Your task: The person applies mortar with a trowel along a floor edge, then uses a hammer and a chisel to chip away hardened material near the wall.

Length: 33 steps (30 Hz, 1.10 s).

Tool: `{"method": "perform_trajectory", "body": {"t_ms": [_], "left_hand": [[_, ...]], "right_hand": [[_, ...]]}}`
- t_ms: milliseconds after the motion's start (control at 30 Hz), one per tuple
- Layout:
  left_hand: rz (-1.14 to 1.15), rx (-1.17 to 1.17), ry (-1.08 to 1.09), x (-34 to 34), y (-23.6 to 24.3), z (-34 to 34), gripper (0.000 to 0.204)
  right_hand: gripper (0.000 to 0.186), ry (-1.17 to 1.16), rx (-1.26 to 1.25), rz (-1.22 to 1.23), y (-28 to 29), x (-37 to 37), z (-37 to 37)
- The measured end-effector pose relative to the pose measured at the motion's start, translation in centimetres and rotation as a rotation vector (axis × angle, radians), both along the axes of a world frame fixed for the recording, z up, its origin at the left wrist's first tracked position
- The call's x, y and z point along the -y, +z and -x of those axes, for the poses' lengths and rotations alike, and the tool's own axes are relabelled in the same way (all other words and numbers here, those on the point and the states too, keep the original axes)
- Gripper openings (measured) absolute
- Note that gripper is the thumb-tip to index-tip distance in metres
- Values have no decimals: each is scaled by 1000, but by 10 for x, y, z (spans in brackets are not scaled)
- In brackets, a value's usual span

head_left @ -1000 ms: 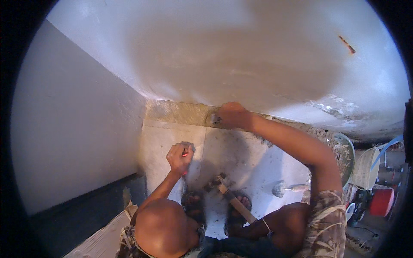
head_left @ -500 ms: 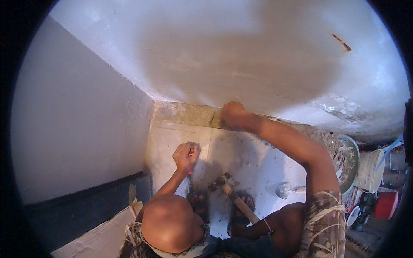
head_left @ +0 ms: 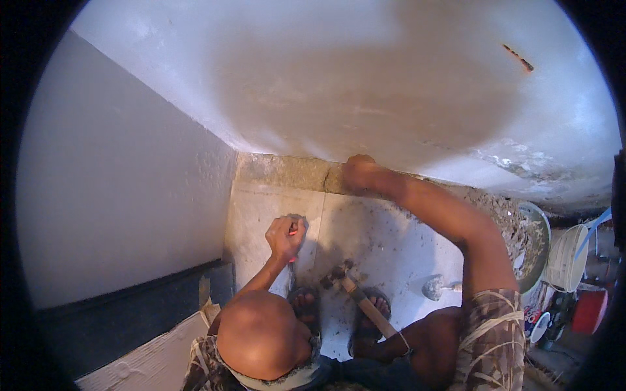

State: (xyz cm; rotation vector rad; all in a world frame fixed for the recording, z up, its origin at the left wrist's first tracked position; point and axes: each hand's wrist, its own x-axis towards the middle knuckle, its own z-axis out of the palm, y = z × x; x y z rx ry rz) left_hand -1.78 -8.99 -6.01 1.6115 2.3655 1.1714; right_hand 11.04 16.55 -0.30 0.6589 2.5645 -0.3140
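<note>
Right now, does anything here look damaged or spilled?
Yes: the otherwise smooth whitish wall has a rough, flaking patch at lower right and a rusty orange-brown streak above it. Dark crumbs speckle the pale floor tiles.

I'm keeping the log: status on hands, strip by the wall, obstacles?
Left hand closed around red-handled tool. Right hand at rough strip along the wall, grip hidden. Hammer by the feet, trowel farther right, both apart from the hands.

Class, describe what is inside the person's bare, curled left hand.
A slim red object, probably a tool handle, shows partly in the bare left hand; the fingers cover its middle.
</note>
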Motion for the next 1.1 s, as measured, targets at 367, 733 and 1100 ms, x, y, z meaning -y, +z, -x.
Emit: {"method": "perform_trajectory", "body": {"t_ms": [367,733,1100], "left_hand": [[12,-22,11,3,-1,2,14],[-27,-14,-9,-4,-3,-2,19],[-5,2,-9,-6,-2,-2,18]], "right_hand": [[21,-336,-227,610,-44,-25,-57],[24,-341,-151,653,-32,-38,-66],[15,147,-495,-93,-58,-3,-25]]}}
